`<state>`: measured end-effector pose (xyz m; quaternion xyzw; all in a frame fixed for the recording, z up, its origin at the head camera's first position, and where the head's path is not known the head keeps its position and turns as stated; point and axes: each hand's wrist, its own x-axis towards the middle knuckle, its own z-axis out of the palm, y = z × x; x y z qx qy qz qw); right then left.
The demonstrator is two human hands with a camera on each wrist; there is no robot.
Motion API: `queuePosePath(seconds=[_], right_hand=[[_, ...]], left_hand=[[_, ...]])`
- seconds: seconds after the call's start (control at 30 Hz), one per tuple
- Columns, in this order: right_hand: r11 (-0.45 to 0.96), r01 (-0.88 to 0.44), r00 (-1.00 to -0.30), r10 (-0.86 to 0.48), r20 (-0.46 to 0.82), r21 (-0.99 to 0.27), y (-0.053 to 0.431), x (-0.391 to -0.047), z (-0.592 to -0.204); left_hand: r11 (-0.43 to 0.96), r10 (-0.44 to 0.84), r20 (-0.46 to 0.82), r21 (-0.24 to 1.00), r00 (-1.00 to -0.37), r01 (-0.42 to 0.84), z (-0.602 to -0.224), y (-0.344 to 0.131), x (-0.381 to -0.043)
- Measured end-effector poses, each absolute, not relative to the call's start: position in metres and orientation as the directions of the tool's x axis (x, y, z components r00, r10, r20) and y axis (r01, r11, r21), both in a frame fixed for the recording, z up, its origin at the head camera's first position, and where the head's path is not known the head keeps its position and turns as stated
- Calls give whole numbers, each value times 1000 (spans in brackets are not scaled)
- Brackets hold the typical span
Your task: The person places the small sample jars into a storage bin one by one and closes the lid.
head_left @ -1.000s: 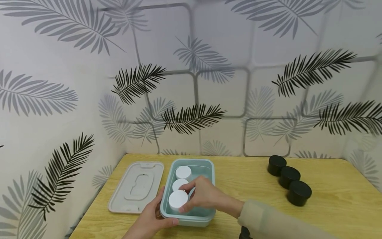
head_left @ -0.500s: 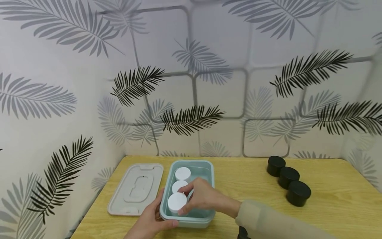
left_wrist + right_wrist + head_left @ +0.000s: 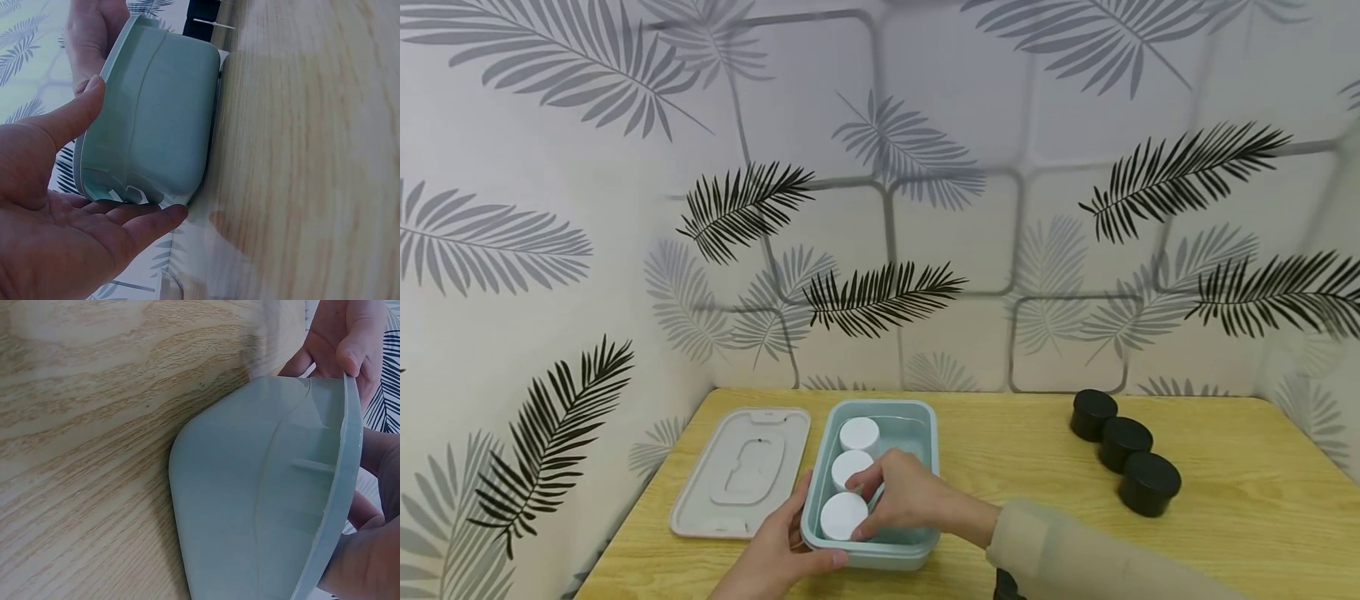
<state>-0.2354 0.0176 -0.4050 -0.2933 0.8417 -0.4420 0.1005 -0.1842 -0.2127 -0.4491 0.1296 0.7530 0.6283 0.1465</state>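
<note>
A pale green rectangular box (image 3: 901, 550) stands on the table. Three round white-topped tubs form a row along its left side: the far tub (image 3: 859, 435), the middle tub (image 3: 852, 463) and the near tub (image 3: 841, 517). My right hand (image 3: 913, 492) reaches in over the right rim and grips the near tub between thumb and fingers, low in the box. With my left hand (image 3: 778, 542) I hold the near left corner, the thumb on the front rim and the fingers along the left wall. The left wrist view shows those fingers (image 3: 150, 228) against the box wall.
A flat whitish lid (image 3: 741, 471) lies left of the box. Three black round tubs stand in a diagonal row on the right, the nearest black tub (image 3: 1150, 485) closest to my right sleeve (image 3: 1075, 550). A leaf-patterned wall (image 3: 955, 350) rises behind the table (image 3: 1000, 467).
The near tub has gone down deeper into the box, with my right hand still on it. My left hand stays at the corner.
</note>
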Motion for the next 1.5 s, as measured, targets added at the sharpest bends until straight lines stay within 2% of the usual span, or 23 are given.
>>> queuePosePath(seconds=[0.23, 0.43, 0.7, 0.87, 1.13, 1.33, 1.5], right_hand=[[444, -377, -815, -577, 63, -813, 19, -237, -405], [477, -387, -819, -570, 57, -789, 20, -237, -405], [499, -410, -824, -562, 76, -763, 44, -240, -385], [470, -454, -819, -556, 146, -757, 88, -245, -366], [574, -376, -896, -426, 127, -728, 185, -242, -354], [593, -348, -927, -336, 170, -726, 269, -230, -367], [683, -252, -965, -232, 124, -686, 332, -216, -388]], left_hand=[[174, 370, -82, 985, -925, -18, -447, -212, -186], [176, 382, -60, 984, -922, 9, -449, -212, -186], [179, 389, -47, 983, -920, 25, -452, -210, -188], [182, 375, -66, 983, -925, 3, -452, -207, -188], [205, 357, -92, 979, -929, -18, -452, -211, -187], [187, 360, -85, 982, -929, -18, -451, -213, -188], [206, 355, -90, 978, -931, -16, -452, -213, -189]])
